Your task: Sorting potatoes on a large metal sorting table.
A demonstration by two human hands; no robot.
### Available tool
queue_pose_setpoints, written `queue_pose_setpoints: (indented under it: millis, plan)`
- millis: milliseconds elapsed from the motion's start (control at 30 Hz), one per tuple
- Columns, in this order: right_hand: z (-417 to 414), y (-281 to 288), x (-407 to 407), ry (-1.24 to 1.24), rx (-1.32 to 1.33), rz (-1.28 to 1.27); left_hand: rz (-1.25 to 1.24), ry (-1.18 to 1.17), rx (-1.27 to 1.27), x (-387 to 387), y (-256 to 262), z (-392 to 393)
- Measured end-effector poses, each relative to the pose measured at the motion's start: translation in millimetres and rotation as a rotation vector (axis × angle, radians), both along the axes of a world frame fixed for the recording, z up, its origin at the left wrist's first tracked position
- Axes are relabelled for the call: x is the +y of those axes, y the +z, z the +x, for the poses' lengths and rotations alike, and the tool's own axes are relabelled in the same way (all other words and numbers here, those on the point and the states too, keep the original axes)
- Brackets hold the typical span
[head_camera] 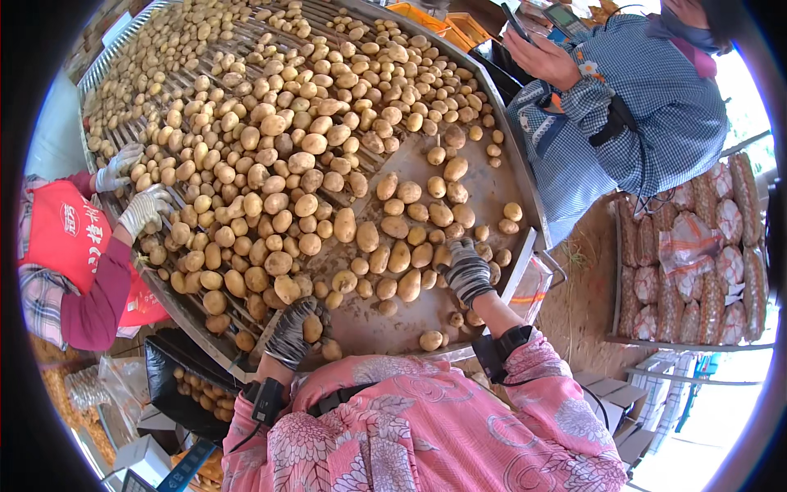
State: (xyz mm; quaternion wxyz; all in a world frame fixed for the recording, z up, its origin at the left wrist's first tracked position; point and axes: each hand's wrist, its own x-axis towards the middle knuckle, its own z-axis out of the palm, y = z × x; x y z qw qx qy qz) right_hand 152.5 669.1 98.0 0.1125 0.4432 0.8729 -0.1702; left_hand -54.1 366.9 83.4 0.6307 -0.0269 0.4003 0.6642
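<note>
Many potatoes [399, 256] lie spread over a metal sorting table [393, 332], thickest on its slatted part at the upper left. My left hand [294, 333], in a dark striped glove, is at the near edge of the table with its fingers around a potato [312, 328]; another lies just beside it. My right hand [467, 272], in a grey and black striped glove, rests among potatoes on the flat metal at the right, its fingers bent over them. Whether it grips one cannot be told.
At the left edge a co-worker's gloved hands [145, 209] touch potatoes. Another person [627, 104] stands at the right, holding a phone [518, 23]. A black-lined container [184, 363] with potatoes stands lower left. Filled net bags [670, 295] are stacked on a rack at the right.
</note>
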Motion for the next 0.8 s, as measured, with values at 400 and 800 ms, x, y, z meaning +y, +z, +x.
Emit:
queue_pose_setpoints:
  millis: [400, 800]
  plan:
    - [-13, -19, 14, 0.011, 0.172, -0.180, -0.140, 0.056, 0.052, 25, -2, 1]
    - [-8, -18, 0, -0.049, 0.613, -0.506, 0.058, -0.093, -0.070, 43, 6, 2]
